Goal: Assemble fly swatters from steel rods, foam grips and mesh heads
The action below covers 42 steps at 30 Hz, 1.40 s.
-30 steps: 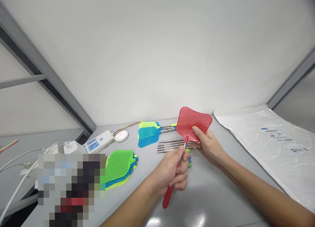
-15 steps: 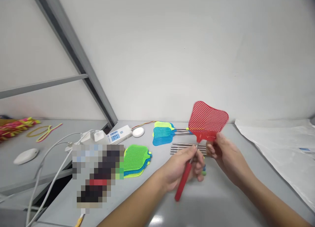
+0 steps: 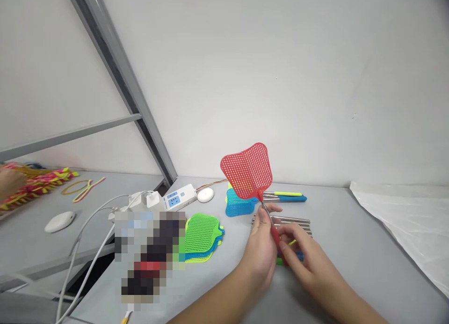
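Note:
A red fly swatter point(image 3: 247, 172) is held up over the table, its mesh head tilted to the upper left. My left hand point(image 3: 261, 249) is closed around its metal rod just below the head. The fingers of my right hand point(image 3: 301, 254) pinch its red handle lower down. Behind my hands lie several metal rods point(image 3: 293, 219) side by side. Blue and green handles point(image 3: 280, 260) show partly beneath my right hand. To the left is a stack of green, blue and yellow swatter heads point(image 3: 201, 235). Behind the red head lie blue and yellow swatters point(image 3: 240, 207).
A white power strip point(image 3: 180, 197) with plugs and cables stands at the back left, beside a white round object point(image 3: 205, 195). White plastic sheeting point(image 3: 393, 230) covers the right side. On the adjoining left table another person's hand point(image 3: 12, 181) touches colourful fringed material point(image 3: 45, 186).
The red swatter has swung left, its head now leaning left. My right hand has gone from the head's lower edge to the handle. Another person's hand has appeared at far left.

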### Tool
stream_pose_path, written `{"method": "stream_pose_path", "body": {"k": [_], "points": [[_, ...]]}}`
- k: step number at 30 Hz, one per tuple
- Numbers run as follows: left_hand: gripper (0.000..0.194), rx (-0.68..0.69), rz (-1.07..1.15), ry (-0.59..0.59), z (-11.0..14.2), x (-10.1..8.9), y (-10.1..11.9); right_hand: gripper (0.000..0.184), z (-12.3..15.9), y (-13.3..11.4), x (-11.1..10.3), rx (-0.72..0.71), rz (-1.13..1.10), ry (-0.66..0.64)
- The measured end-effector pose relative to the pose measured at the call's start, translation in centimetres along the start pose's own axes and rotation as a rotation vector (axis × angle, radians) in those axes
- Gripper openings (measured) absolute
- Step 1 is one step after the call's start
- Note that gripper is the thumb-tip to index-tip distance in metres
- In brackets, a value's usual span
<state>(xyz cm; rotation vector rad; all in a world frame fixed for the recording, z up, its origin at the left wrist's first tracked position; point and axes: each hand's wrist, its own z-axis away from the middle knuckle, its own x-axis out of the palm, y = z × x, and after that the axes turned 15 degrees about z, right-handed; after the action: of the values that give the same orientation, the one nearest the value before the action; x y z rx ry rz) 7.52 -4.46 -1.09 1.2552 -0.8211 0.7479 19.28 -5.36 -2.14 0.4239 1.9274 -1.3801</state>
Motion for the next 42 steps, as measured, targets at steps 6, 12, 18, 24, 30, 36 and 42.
{"method": "stream_pose_path", "body": {"k": [6,12,18,24,30,36,42], "points": [[0.039,-0.037,0.182,-0.009,0.5,0.9,0.9,0.016,-0.3,-0.2,0.2,-0.030,0.079,0.044],[0.024,0.200,0.180,0.013,-0.6,1.3,3.9,0.019,-0.7,1.7,-1.5,-0.093,0.314,0.130],[0.028,0.437,0.035,0.261,-3.0,0.0,5.2,0.018,-1.6,3.6,-3.5,-0.253,0.592,0.204],[0.034,0.391,-0.146,0.222,-3.5,-1.3,4.0,0.021,-1.8,3.5,-4.8,-0.193,0.628,0.111],[0.027,0.343,-0.445,0.096,-3.1,-1.0,3.4,0.019,-1.9,4.1,-5.2,-0.217,0.726,0.184],[0.032,0.227,-0.583,-0.011,-1.9,-0.8,2.5,0.026,-1.7,3.5,-3.7,-0.197,0.879,0.374],[0.039,0.168,-0.501,0.027,-1.7,-0.9,1.5,0.027,-1.8,2.6,-3.7,-0.232,0.845,0.312]]}}
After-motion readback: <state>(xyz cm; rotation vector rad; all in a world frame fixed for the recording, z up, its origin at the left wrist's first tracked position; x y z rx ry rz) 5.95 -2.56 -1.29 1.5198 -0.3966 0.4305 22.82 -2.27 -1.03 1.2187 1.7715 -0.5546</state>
